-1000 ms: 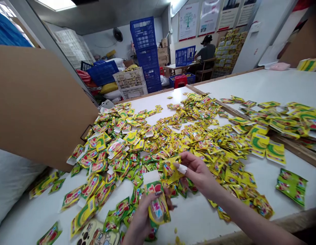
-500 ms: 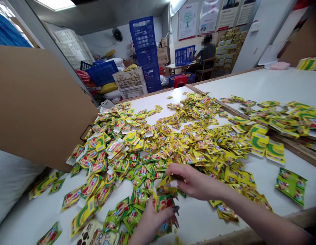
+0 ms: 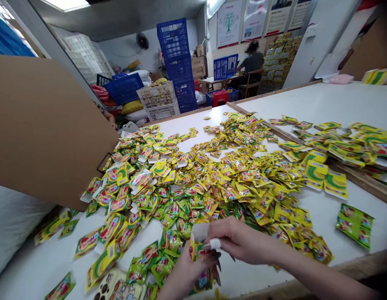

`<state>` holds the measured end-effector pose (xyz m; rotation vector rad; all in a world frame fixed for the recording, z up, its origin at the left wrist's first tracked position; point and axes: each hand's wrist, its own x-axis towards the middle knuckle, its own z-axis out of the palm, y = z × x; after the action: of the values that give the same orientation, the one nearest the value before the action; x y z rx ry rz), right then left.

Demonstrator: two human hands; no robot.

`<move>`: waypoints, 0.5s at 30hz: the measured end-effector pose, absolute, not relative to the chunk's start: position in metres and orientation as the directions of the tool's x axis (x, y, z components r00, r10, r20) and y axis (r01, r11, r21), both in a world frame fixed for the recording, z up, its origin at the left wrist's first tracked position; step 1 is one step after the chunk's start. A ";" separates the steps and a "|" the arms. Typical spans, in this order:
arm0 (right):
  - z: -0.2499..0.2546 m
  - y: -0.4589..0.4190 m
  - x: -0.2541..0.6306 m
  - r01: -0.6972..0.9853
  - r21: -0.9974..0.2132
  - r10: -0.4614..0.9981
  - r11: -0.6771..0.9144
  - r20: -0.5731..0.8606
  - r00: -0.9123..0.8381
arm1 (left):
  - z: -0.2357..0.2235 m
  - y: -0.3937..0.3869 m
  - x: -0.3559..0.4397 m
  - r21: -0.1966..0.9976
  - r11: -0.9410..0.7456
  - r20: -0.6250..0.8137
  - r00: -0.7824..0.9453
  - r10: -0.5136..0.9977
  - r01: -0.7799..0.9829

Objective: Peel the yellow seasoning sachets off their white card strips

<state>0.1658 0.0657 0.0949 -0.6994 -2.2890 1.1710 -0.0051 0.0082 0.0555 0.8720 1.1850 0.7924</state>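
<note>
My left hand (image 3: 190,271) is closed round a small stack of yellow and green sachets (image 3: 198,250) near the table's front edge. My right hand (image 3: 235,241) pinches the top of that same stack, thumb and fingers pressed on its white upper edge. Both hands meet just in front of a wide heap of loose yellow and green sachets (image 3: 212,175) spread over the white table (image 3: 318,104).
A large brown cardboard sheet (image 3: 46,129) stands at the left. A wooden strip (image 3: 362,179) divides the table on the right, with more sachets (image 3: 346,146) beyond it. Blue crates (image 3: 176,58) are stacked at the back, where a person (image 3: 251,62) sits at a desk.
My right hand carried a sachet from the heap down to the stack in my left hand. Both hands have drawn nearer to the front edge.
</note>
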 end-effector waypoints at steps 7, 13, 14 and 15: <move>0.092 0.066 0.225 0.469 -0.729 0.789 0.499 0.158 -0.593 | 0.051 0.011 0.001 0.980 0.196 -0.189 0.388 0.902 0.022; 0.126 0.102 0.330 0.995 -0.097 0.824 -0.031 0.562 0.080 | 0.038 0.035 -0.050 0.676 0.025 0.021 -0.053 0.998 0.737; 0.126 0.103 0.328 0.997 -0.066 0.816 -0.038 0.574 0.069 | 0.034 0.037 -0.054 0.597 0.030 0.036 -0.065 0.997 0.802; 0.122 0.102 0.317 0.998 -0.064 0.823 0.022 0.568 0.018 | 0.030 0.039 -0.055 0.532 0.034 0.038 -0.064 0.997 0.846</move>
<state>0.3172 0.1018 0.1220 -1.8497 -1.8540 -0.5113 -0.0555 0.0387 0.0300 1.8721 1.9735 0.6071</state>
